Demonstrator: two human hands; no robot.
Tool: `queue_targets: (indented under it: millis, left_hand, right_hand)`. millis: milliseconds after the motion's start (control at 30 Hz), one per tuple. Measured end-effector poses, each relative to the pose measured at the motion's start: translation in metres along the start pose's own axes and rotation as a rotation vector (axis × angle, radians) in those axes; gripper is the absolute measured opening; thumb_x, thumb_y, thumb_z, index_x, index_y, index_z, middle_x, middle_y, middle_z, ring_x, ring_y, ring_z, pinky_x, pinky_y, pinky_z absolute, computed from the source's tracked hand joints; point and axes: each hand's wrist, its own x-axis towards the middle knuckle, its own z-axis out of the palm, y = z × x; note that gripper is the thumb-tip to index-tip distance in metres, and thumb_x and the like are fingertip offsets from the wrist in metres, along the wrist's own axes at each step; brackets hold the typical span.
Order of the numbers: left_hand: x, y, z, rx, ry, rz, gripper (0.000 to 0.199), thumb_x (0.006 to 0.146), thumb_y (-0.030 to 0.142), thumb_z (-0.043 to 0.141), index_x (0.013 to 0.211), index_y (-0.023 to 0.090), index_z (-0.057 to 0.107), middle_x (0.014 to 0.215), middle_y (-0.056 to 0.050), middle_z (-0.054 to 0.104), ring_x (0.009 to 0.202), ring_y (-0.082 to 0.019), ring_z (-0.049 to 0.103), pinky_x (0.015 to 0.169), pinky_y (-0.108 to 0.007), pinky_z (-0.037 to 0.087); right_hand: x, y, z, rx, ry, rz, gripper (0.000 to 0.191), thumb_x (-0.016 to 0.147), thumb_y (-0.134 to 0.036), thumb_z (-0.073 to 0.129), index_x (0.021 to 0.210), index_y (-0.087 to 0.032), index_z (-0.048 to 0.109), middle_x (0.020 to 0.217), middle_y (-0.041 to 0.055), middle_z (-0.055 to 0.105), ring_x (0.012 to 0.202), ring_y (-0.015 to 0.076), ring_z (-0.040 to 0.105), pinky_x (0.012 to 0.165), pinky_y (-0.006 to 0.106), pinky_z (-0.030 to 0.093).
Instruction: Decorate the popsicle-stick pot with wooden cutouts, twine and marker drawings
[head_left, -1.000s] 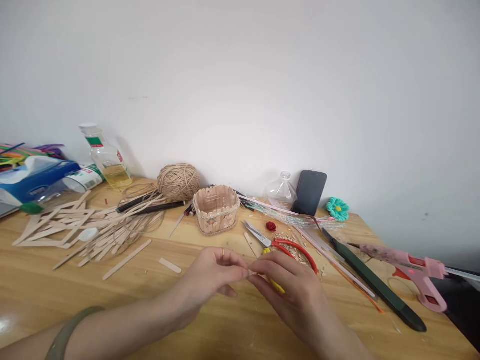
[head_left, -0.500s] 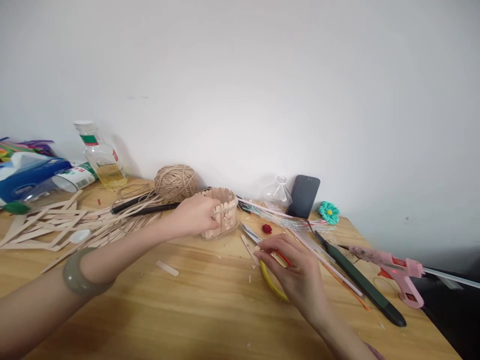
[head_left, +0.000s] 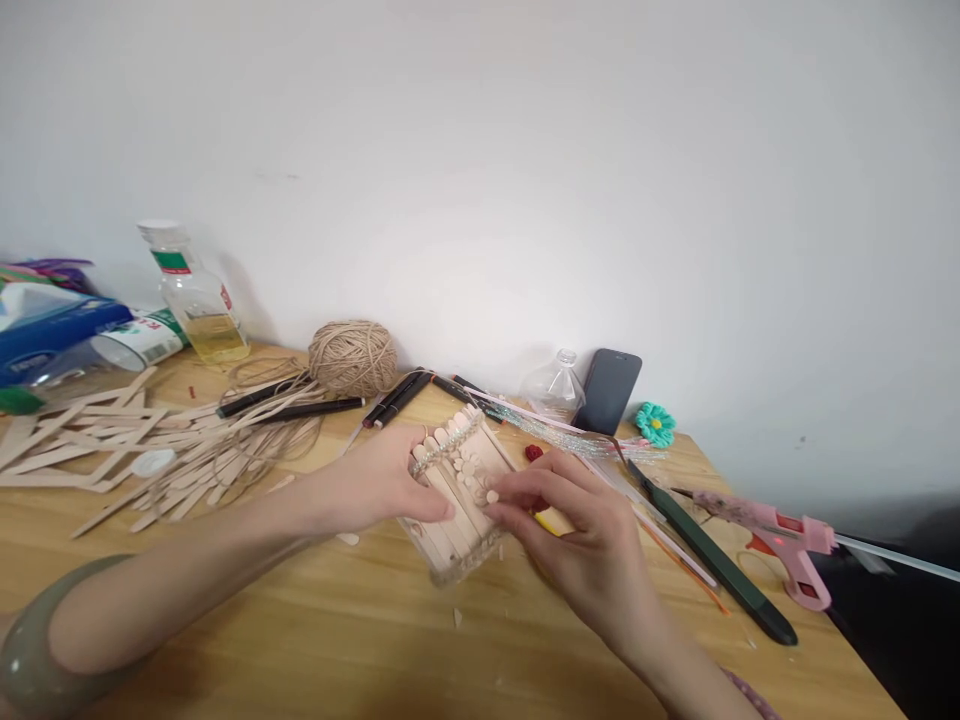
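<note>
Basket pulled nearer and tilted, its decorated side meeting the right hand

Drawn in from its upright spot farther back, the stick-built basket (head_left: 461,528) now leans at the center of the frame, decorated side turned up. Whether its lower edge touches the desk (head_left: 337,650) is unclear. That turn brings a cluster of wooden discs (head_left: 471,472) within easy reach of the right hand (head_left: 592,530), which has moved over from just beside the basket.

Nearest, at the lower left, a bracelet (head_left: 30,665) circles the left forearm. Farther in, the left hand (head_left: 379,482) grips the basket, thumb across the slats and fingers partly hidden behind the rim. The right hand pinches a small round wood piece (head_left: 492,496) between thumb and fingers, right beside the cluster; whether it touches the other discs cannot be told. This looks like close placing work, with the left hand steadying.

Beyond the right hand, a bit of yellow handle (head_left: 553,522) shows, with a red rose (head_left: 533,453) past it. Black markers (head_left: 405,398) lie behind the basket, uncovered by its shift. Farthest back, a ball of twine (head_left: 352,357) and a phone (head_left: 609,390) sit near the wall (head_left: 480,200).
</note>
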Motion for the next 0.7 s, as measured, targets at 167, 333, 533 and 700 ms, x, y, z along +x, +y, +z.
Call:
queue_targets:
  millis: [167,333,533,700]
  left_hand:
    - [0.000,-0.003,0.010,-0.121,0.047,0.007,0.013,0.062,0.020,0.073,0.073,0.015,0.068,0.064,0.003,0.066,0.062,-0.013,0.058,0.058,-0.021,0.044]
    - [-0.001,-0.008,0.020,-0.176,0.102,0.007,0.014,0.060,0.017,0.075,0.073,0.016,0.070,0.069,0.002,0.071,0.067,-0.016,0.063,0.064,-0.024,0.047]
    - [-0.005,-0.007,0.023,-0.149,0.115,0.003,0.015,0.062,0.018,0.073,0.077,0.017,0.071,0.072,0.002,0.073,0.071,-0.017,0.065,0.065,-0.024,0.048]
    - [-0.007,-0.004,0.025,-0.141,0.136,-0.005,0.014,0.060,0.018,0.073,0.074,0.016,0.071,0.069,0.002,0.072,0.068,-0.018,0.065,0.063,-0.024,0.048]
  right_hand:
    - [-0.001,-0.009,-0.004,0.040,-0.086,0.084,0.004,0.079,-0.017,0.065,0.076,-0.019,0.066,0.065,-0.0005,0.058,0.057,0.0110,0.053,0.050,0.021,0.045]
    - [-0.005,-0.015,-0.004,0.056,-0.122,0.113,0.007,0.079,-0.015,0.064,0.073,-0.019,0.066,0.065,-0.0007,0.058,0.056,0.0105,0.054,0.051,0.021,0.045]
    - [-0.009,-0.015,-0.004,0.036,-0.084,0.054,0.006,0.080,-0.014,0.062,0.079,-0.020,0.066,0.067,-0.0003,0.058,0.059,0.0114,0.056,0.052,0.021,0.046]
    - [-0.011,-0.016,-0.004,0.038,-0.057,0.010,0.007,0.079,-0.012,0.063,0.081,-0.018,0.064,0.071,0.0009,0.057,0.059,0.0109,0.056,0.050,0.020,0.046]
